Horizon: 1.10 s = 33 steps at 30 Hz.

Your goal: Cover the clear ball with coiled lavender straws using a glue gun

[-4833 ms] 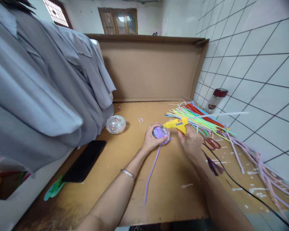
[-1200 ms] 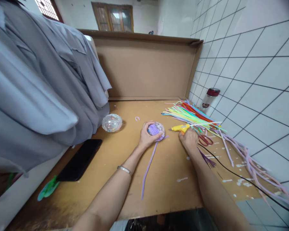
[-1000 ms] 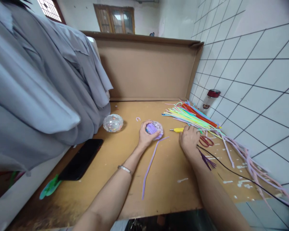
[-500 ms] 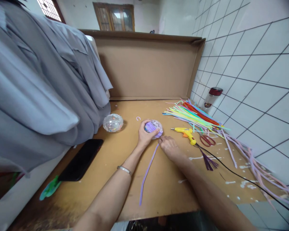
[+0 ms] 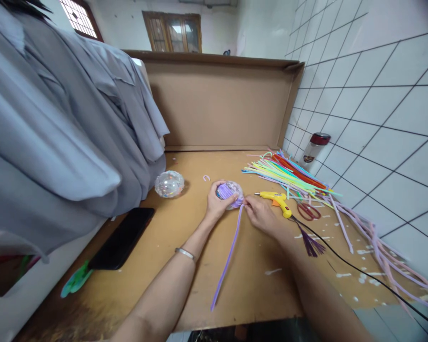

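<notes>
My left hand (image 5: pixel 217 202) is closed around a small clear round bowl (image 5: pixel 238 188) partly covered with rows of purple pipe cleaner, thumb pressed over the rows. At the bowl's right edge, my right hand (image 5: pixel 259 213) pinches a purple pipe cleaner (image 5: pixel 229 259). The strip's long free end hangs toward the front of the table. Its end at the bowl is partly hidden by my right fingertips. A second clear bowl-like piece (image 5: pixel 169 184) with coloured specks sits apart, to the left of my left hand.
A yellow glue gun (image 5: pixel 276 200) lies right of my right hand, its black cord running to the lower right. Nearby are red-handled scissors (image 5: pixel 308 211), piled pipe cleaners (image 5: pixel 285 173) and a jar (image 5: pixel 313 149). A black phone (image 5: pixel 123 239) lies left; grey cloth (image 5: pixel 74 123) hangs there.
My right hand has shifted slightly right along the bowl's edge, and the purple pipe cleaner's upper part has swung right with it. My left hand keeps its hold. The whole view has tilted slightly.
</notes>
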Available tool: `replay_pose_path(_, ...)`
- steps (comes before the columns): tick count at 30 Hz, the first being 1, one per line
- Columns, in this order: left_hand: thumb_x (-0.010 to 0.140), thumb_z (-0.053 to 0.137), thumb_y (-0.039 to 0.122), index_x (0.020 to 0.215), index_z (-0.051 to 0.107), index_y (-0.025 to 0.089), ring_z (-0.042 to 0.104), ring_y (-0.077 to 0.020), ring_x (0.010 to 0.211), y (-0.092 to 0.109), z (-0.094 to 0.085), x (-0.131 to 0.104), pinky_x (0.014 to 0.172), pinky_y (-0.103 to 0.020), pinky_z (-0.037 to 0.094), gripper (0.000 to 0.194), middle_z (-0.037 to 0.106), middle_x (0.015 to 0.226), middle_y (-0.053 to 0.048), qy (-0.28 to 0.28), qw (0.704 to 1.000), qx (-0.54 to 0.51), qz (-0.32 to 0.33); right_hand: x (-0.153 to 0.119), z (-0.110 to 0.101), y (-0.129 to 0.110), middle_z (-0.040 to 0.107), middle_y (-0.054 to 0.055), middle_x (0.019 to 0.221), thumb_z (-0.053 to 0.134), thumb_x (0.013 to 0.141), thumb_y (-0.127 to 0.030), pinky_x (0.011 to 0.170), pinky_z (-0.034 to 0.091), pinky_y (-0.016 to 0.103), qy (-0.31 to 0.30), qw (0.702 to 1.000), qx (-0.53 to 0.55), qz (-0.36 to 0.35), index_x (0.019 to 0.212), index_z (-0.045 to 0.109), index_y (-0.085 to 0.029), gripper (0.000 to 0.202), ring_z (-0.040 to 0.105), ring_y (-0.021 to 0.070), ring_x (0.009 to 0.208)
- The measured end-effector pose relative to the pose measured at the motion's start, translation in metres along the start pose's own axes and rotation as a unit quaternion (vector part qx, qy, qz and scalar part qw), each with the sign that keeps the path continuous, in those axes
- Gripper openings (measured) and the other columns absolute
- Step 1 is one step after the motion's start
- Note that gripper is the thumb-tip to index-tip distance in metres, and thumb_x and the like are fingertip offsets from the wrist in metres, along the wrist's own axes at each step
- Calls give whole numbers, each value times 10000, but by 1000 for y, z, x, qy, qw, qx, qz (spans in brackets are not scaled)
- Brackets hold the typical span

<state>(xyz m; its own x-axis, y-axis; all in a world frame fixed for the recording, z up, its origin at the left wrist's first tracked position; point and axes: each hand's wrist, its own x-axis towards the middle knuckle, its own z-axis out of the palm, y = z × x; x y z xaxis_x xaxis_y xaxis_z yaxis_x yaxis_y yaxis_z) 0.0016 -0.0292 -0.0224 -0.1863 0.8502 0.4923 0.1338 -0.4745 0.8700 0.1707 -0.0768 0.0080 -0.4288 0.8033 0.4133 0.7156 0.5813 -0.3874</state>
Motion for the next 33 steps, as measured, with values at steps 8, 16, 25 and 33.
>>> replay_pose_path(8, 552, 783, 334, 1012, 545, 178, 591, -223, 1040, 2, 1, -2, 952, -374, 449, 541, 620, 1088, -66, -30, 999, -22, -10, 4, -10, 5, 616, 40, 841, 418, 793, -81, 744, 447, 278, 63, 989, 130, -24, 857, 575, -170, 192, 575, 150, 785)
replay_pose_path(16, 556, 783, 313, 1017, 553, 170, 576, -231, 1074, 5, 2, -4, 982, -384, 428, 535, 604, 1138, -80, -50, 998, -36, -14, 4, -1, 8, 579, 79, 927, 449, 822, -59, 784, 486, 342, 151, 980, 70, -110, 938, 584, -195, 223, 571, 200, 909)
replay_pose_path(25, 568, 789, 272, 1017, 574, 175, 562, -246, 1120, 6, 6, -9, 1012, -424, 408, 508, 592, 1156, -99, -79, 996, 4, 49, 10, -6, 4, 524, 96, 1102, 403, 928, -211, 856, 524, 374, 278, 946, 156, -54, 1176, 583, -236, 307, 579, 191, 1018)
replay_pose_path(33, 578, 790, 249, 1037, 583, 178, 529, -258, 1164, 5, 8, -10, 1014, -458, 406, 508, 564, 1170, -116, -100, 987, 38, 122, 5, 1, -1, 666, 47, 848, 500, 883, -213, 705, 543, 319, 312, 942, 126, -5, 953, 675, -208, 189, 654, 173, 757)
